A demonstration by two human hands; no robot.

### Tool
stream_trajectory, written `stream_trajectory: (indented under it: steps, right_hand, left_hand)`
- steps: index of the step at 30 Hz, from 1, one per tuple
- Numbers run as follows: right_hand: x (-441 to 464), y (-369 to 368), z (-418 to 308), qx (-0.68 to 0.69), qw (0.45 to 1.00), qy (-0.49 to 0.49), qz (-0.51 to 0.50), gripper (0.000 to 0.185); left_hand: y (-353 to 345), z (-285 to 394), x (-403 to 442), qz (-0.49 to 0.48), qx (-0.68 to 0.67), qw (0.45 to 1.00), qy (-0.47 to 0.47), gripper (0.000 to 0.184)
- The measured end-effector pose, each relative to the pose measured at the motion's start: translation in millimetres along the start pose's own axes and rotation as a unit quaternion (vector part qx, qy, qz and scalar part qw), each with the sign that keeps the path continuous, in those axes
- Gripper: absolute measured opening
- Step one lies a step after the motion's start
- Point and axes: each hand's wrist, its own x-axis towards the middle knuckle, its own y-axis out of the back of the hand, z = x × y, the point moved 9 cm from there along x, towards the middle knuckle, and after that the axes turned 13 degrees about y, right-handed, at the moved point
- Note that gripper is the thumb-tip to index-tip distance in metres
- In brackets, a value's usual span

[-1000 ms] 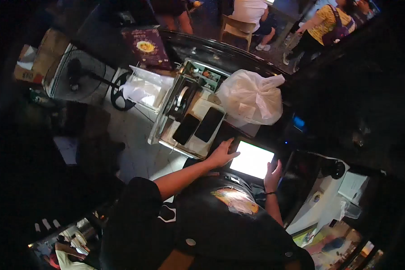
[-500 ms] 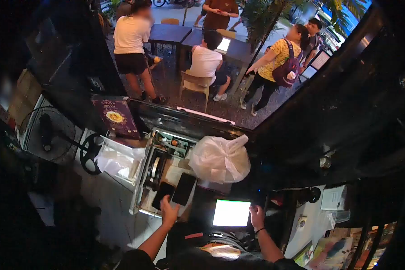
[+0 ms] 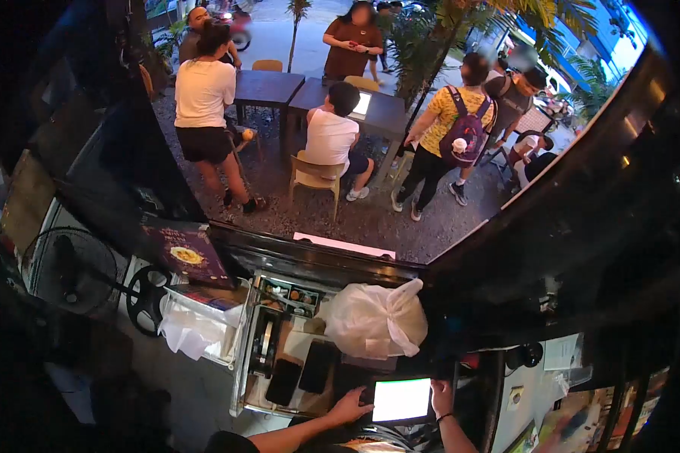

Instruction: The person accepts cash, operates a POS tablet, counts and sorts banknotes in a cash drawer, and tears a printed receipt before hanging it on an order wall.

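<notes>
A tablet [image 3: 402, 400] with a bright white screen is in front of me, at the lower middle of the view. My right hand [image 3: 441, 399] grips its right edge. At the left edge, my left hand [image 3: 351, 408] has its fingers closed on the dark border. Two dark phones lie side by side in the counter tray to the left: the nearer phone [image 3: 283, 381] and another phone [image 3: 319, 367] beside it. Beyond the tablet sits a tied white plastic bag [image 3: 378, 318].
A fan [image 3: 72, 270] and a clear bin with white plastic [image 3: 196, 325] are at left, below a menu board [image 3: 181, 253]. The tray compartment [image 3: 291, 294] holds small items. Past the counter ledge [image 3: 344, 246], several people stand or sit around dark tables [image 3: 268, 87].
My left hand has left the phone in the tray and moved right to the tablet's left edge. The camera view has tilted up, showing more of the street.
</notes>
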Motion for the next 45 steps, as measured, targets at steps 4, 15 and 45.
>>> stream_trajectory:
  steps: [4,15,45]
  right_hand:
    - [2,1,8,-0.085,0.991,0.083,0.064,0.032]
    - [25,5,74,-0.001,0.998,-0.016,0.057,0.033]
    - [18,-1,90,0.167,0.972,-0.162,0.043,0.035]
  left_hand:
    - [-6,-5,16,-0.039,0.019,0.998,-0.042,0.08]
    - [-18,-8,21,-0.143,0.024,0.989,-0.018,0.096]
    - [-14,-13,23,-0.25,-0.009,0.968,-0.018,0.096]
